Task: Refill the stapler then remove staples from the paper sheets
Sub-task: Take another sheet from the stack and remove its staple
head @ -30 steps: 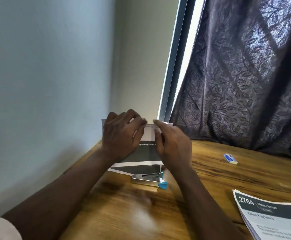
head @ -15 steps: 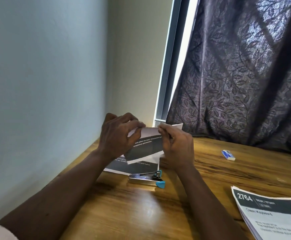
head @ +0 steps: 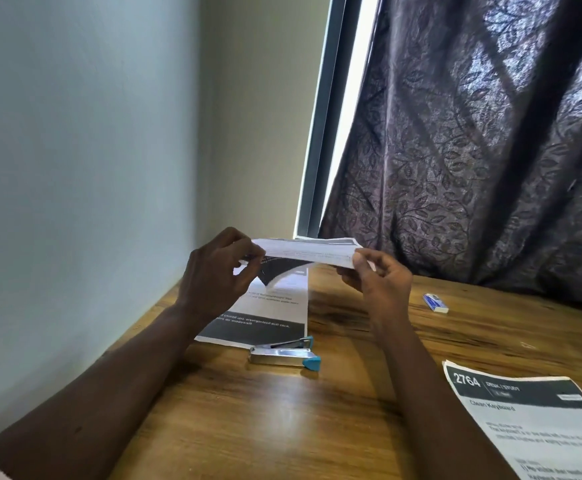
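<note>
- A person holds a small sheaf of paper sheets (head: 303, 252) above the far-left part of a wooden table (head: 282, 427). The sheets are nearly level and seen almost edge-on.
- Both forearms reach forward from the bottom of the view. The left hand (head: 220, 271) is at the sheaf's left end and the right hand (head: 376, 278) at its right end, wrists raised off the table.
- Half a second ago the hands were close together and the sheets' dark printed face tilted toward the camera. Now the hands are farther apart and the sheaf lies flatter.
- The left hand pinches the left edge between thumb and curled fingers. The right hand pinches the right corner with thumb and forefinger, its other fingers loosely bent beneath.
- Below the sheaf, a printed sheet (head: 265, 323) lies flat on the table.
- The silver stapler (head: 282, 353), tipped in blue, lies at that sheet's near edge, untouched.
- A small blue-and-white block (head: 435, 303) sits well to the right, and a stack of pages (head: 531, 420) lies at the near right.
- A dark leaf-patterned curtain (head: 473, 150) hangs behind, beside a pale wall (head: 75, 168).
</note>
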A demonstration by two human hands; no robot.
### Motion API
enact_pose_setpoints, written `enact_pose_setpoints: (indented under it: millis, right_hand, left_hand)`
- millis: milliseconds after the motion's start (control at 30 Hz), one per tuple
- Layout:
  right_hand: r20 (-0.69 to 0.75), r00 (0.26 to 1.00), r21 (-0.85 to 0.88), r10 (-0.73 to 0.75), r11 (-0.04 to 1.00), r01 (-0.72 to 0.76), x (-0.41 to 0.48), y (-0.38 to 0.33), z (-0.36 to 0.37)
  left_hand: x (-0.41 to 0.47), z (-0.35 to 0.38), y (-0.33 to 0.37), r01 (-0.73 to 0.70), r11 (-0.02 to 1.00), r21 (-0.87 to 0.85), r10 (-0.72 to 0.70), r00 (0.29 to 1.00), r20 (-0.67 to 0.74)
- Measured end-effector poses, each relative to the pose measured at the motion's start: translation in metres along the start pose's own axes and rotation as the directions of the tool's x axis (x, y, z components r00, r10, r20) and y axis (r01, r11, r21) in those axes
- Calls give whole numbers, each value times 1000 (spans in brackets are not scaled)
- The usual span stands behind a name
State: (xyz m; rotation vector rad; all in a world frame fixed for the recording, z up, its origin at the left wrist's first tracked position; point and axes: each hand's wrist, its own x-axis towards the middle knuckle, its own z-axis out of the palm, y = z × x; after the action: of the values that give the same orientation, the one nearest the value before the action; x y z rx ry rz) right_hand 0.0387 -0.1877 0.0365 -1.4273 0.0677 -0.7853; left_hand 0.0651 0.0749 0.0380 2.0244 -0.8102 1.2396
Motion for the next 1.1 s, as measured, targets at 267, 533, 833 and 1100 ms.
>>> enact_pose_setpoints:
  millis: [267, 533, 833, 1100]
  right_hand:
    - [185, 914, 359, 360, 841, -404, 6, -2, -20]
    - [301, 893, -4, 335, 937, -350, 10, -4, -36]
    - [300, 891, -434, 340, 881, -190, -3, -14, -26]
    - [444, 844, -661, -301, 526, 535, -22, -5, 7]
  left_hand:
    - [-1, 3, 1, 5, 985, -174, 10, 996, 84]
    - [0, 19, 6, 496, 595, -632, -434, 860, 268]
    - [0, 23, -2, 685, 300, -664, -593, 680, 432]
    - [-4, 29, 12, 427, 821, -379, -306, 890, 338]
